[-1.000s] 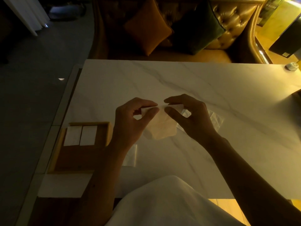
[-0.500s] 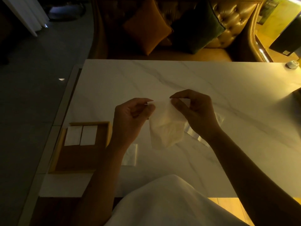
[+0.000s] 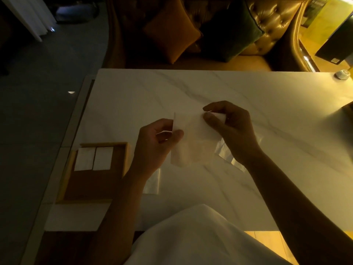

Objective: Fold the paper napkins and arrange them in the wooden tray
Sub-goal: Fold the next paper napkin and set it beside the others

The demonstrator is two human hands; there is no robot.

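Observation:
A white paper napkin [image 3: 193, 142] hangs spread out above the marble table [image 3: 191, 88]. My left hand [image 3: 154, 146] pinches its left edge between thumb and fingers. My right hand [image 3: 231, 131] pinches its upper right corner. The wooden tray [image 3: 91, 186] lies at the table's left edge, to the left of my left forearm. Two folded white napkins [image 3: 93, 158] lie side by side in the tray's far part.
A clear plastic wrapper [image 3: 227, 155] lies on the table under my right hand, and another [image 3: 152, 182] beside the tray. A small round object [image 3: 342, 74] sits at the far right corner. A sofa with cushions [image 3: 172, 31] stands beyond the table.
Both hands have drawn apart and the napkin has opened out from a small bunched piece into a wider sheet. My right hand rose toward the far side.

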